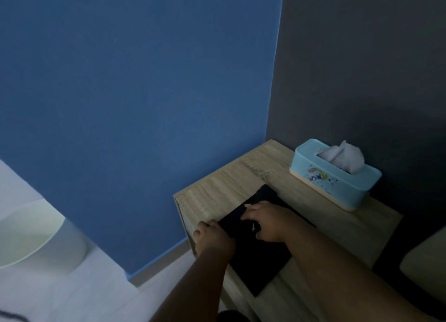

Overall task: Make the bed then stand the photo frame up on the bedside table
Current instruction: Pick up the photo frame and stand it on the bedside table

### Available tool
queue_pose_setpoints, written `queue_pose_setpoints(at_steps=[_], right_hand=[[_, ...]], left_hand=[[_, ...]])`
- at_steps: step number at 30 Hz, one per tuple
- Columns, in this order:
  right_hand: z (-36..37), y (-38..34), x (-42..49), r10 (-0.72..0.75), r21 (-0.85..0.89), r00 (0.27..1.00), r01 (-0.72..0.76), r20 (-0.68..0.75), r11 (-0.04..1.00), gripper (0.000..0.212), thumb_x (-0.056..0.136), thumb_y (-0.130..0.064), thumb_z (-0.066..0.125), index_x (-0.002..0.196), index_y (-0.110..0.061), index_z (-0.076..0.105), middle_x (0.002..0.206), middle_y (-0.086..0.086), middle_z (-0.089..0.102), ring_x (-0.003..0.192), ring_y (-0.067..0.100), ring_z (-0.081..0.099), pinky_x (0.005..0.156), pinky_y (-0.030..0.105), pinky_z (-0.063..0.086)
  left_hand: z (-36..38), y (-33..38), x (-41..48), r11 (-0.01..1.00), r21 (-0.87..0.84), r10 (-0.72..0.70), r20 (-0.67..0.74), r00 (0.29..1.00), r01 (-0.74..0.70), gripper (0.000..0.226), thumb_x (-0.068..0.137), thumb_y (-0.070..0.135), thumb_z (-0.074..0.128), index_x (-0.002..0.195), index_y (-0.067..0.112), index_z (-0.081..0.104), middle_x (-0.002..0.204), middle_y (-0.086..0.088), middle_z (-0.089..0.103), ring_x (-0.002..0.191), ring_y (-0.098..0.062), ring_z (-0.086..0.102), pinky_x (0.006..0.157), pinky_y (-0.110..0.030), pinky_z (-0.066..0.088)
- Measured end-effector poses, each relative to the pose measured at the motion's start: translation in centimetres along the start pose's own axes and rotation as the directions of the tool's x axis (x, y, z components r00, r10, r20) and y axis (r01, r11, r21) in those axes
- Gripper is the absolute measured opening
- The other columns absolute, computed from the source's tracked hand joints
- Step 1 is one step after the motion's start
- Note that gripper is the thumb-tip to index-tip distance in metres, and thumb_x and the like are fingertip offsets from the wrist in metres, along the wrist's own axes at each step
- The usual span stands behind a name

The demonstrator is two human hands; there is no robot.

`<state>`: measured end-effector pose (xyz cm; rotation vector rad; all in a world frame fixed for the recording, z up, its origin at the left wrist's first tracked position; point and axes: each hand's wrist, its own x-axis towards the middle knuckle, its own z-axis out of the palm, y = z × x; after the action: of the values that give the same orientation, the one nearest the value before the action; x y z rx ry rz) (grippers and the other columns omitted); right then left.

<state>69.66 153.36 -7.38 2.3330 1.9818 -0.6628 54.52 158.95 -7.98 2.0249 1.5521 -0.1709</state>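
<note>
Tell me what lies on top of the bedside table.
A black photo frame lies flat on the bedside table, the left hand gripping its edge and the right hand resting on it. A light blue tissue box stands at the back. The frame's underside is hidden.

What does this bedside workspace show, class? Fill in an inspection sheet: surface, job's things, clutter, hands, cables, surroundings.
Surface: wooden bedside table, in a wall corner.
Job's things: black photo frame lying flat on it.
Clutter: blue tissue box at the back, clear of the frame.
Hands: left hand grips the frame's left edge; right hand rests on top.
Cables: nothing seen.
Surroundings: blue wall, grey wall, pale floor.
</note>
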Motion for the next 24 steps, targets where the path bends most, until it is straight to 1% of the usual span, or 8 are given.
queue_pose_setpoints(at_steps=[5,8,11,15,18,21,23,24], right_hand=[[0.7,-0.2,0.1,-0.005,0.023,1.000,0.005,-0.001,1.000,0.065,0.078,-0.013,0.068,0.136,-0.030,0.047,0.146,-0.004,0.041,0.132,0.019,0.032,0.106,0.036,0.037],[0.8,0.1,0.2,-0.008,0.027,0.999,0.007,0.033,1.000,0.067,0.077,-0.013,0.071,0.137,-0.030,0.046,0.147,-0.004,0.040,0.134,0.020,0.030,0.108,0.037,0.035],[0.9,0.3,0.1,-0.019,0.059,0.999,0.018,0.027,0.998,0.067,0.078,-0.009,0.070,0.137,-0.028,0.047,0.148,-0.005,0.039,0.136,0.019,0.029,0.110,0.033,0.033],[0.8,0.4,0.1,-0.029,0.062,0.999,0.027,0.032,0.998,0.066,0.079,-0.005,0.069,0.138,-0.027,0.046,0.151,-0.006,0.033,0.137,0.016,0.027,0.109,0.029,0.030],[0.6,0.5,0.3,-0.022,0.069,0.999,0.019,0.047,0.997,0.067,0.079,-0.004,0.069,0.138,-0.027,0.046,0.152,-0.005,0.033,0.136,0.016,0.029,0.110,0.030,0.029],[0.7,0.7,0.6,-0.024,0.063,0.997,0.020,0.070,0.998,0.068,0.079,-0.003,0.068,0.138,-0.027,0.045,0.153,-0.004,0.031,0.139,0.017,0.025,0.114,0.032,0.026],[0.8,0.8,0.7,-0.020,0.072,0.997,0.014,0.079,0.997,0.068,0.080,-0.002,0.068,0.139,-0.027,0.045,0.153,-0.003,0.031,0.140,0.017,0.024,0.115,0.033,0.025],[0.9,0.8,0.7,-0.015,0.080,0.997,0.008,0.078,0.997,0.068,0.080,-0.002,0.068,0.138,-0.027,0.045,0.153,-0.003,0.031,0.140,0.017,0.025,0.115,0.033,0.026]], left_hand=[[-0.5,-0.2,0.8,1.000,-0.012,-0.026,0.021,0.999,0.026,0.062,0.082,0.041,0.065,0.133,0.014,0.042,0.136,-0.015,0.038,0.125,-0.034,0.039,0.105,-0.039,0.037],[-0.9,-0.5,1.2,0.999,-0.030,-0.041,0.059,0.997,0.043,0.063,0.081,0.038,0.065,0.135,0.017,0.041,0.136,-0.015,0.042,0.126,-0.035,0.041,0.105,-0.041,0.037],[-1.0,-0.8,1.4,0.995,-0.090,-0.044,0.100,0.994,0.053,0.064,0.081,0.035,0.068,0.136,0.020,0.039,0.135,-0.014,0.042,0.126,-0.035,0.041,0.106,-0.043,0.040],[-1.1,-1.0,1.7,0.987,-0.145,-0.051,0.117,0.992,0.067,0.063,0.074,0.034,0.075,0.129,0.021,0.046,0.128,-0.010,0.049,0.119,-0.029,0.050,0.101,-0.042,0.047],[-1.0,-1.2,1.9,0.976,-0.205,-0.049,0.110,0.993,0.071,0.047,0.076,0.027,0.075,0.118,0.017,0.056,0.119,-0.009,0.058,0.110,-0.024,0.057,0.096,-0.037,0.052],[-0.8,-1.5,2.3,0.940,-0.329,-0.061,0.111,0.992,0.094,0.019,0.081,0.017,0.068,0.099,0.012,0.066,0.102,-0.008,0.066,0.097,-0.021,0.063,0.090,-0.034,0.055],[-0.9,-1.5,2.1,0.907,-0.400,-0.090,0.114,0.989,0.129,0.004,0.081,0.017,0.067,0.083,0.015,0.066,0.089,-0.005,0.065,0.087,-0.019,0.063,0.085,-0.032,0.056],[-1.0,-1.4,2.0,0.896,-0.421,-0.108,0.111,0.988,0.145,0.007,0.080,0.019,0.068,0.075,0.017,0.063,0.084,-0.003,0.063,0.084,-0.018,0.063,0.082,-0.030,0.056]])
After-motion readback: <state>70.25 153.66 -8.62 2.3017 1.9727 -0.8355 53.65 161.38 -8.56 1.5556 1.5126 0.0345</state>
